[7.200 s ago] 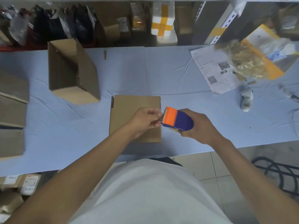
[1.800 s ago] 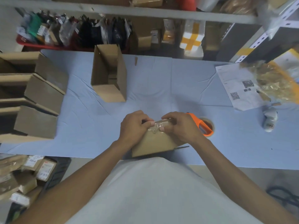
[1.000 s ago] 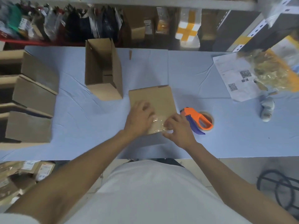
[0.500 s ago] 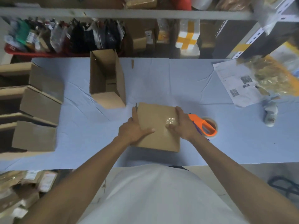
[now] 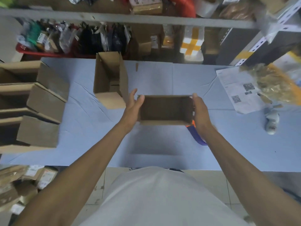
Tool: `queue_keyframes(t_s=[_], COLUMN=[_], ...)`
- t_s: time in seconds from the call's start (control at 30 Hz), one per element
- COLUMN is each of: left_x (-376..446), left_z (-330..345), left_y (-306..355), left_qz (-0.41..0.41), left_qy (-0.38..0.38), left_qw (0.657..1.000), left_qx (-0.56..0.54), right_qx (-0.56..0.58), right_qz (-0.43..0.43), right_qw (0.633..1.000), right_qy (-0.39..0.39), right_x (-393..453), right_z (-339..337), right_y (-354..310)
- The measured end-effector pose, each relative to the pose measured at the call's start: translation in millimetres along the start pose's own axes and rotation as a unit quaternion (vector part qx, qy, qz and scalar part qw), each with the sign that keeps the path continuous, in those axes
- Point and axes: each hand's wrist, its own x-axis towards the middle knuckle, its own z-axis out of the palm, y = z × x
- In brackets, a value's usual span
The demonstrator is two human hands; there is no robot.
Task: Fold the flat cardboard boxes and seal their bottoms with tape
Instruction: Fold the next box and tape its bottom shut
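Note:
A small cardboard box is held a little above the blue table, its open side facing up at me and its inside dark. My left hand presses flat against its left wall, fingers straight and thumb at the rim. Against the right wall lies my right hand, thumb along the far corner. The tape dispenser lies on the table under my right wrist; only an orange bit and its purple handle show.
Another open box lies on its side just left of the held one. Several folded boxes are stacked at the left edge. Printed sheets, a yellow plastic bag and a small white object lie at the right. Stocked shelves run behind.
The box was turned over and lifted: its taped bottom faced up half a second ago, now its open side faces me. Both hands moved to its side walls.

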Motion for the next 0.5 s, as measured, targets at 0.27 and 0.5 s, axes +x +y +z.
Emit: queue_keyframes(t_s=[0.27, 0.5], left_x=[-4, -14], left_z=[5, 12], left_y=[-11, -54], left_qz=[0.051, -0.074], left_qy=[0.034, -0.048], left_qw=[0.993, 0.959], left_qx=[0.102, 0.269], right_qx=[-0.065, -0.264], right_qz=[-0.021, -0.030], right_qw=[0.998, 0.963], right_qy=[0.009, -0.048], right_x=[-4, -7], right_z=[-6, -12], right_y=[16, 62])
